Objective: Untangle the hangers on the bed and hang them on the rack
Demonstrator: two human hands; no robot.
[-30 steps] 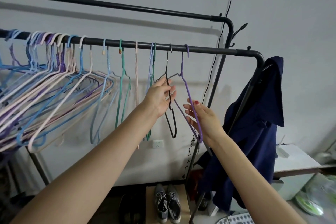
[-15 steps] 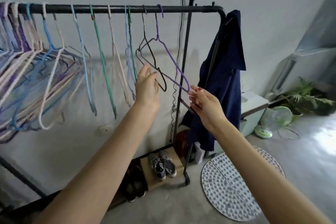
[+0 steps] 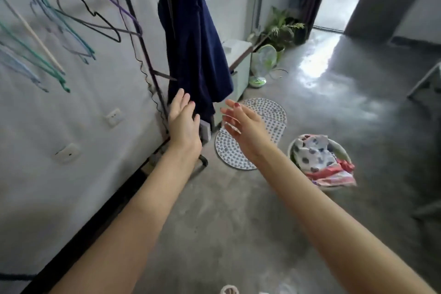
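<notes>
Several hangers dangle at the upper left: a black hanger (image 3: pixel 78 0), a purple hanger (image 3: pixel 112 0) beside it, and green hangers (image 3: pixel 43 62) further left. The rack's black upright post (image 3: pixel 140 43) runs down past them; the rail is out of frame. My left hand (image 3: pixel 183 122) is below the hangers, fingers straight, holding nothing. My right hand (image 3: pixel 241 122) is beside it over the floor, fingers spread and empty. The bed is not in view.
A dark blue garment (image 3: pixel 193 38) hangs on the rack's end. A dotted round mat (image 3: pixel 238 155) lies on the concrete floor, with a basket of clothes (image 3: pixel 319 157) to its right. A small fan (image 3: pixel 262 62), a white cabinet (image 3: pixel 238 55) and a plant (image 3: pixel 284 28) stand behind.
Both hands have let go of the black and purple hangers and dropped away from the rack. The view has swung down and to the right toward the floor.
</notes>
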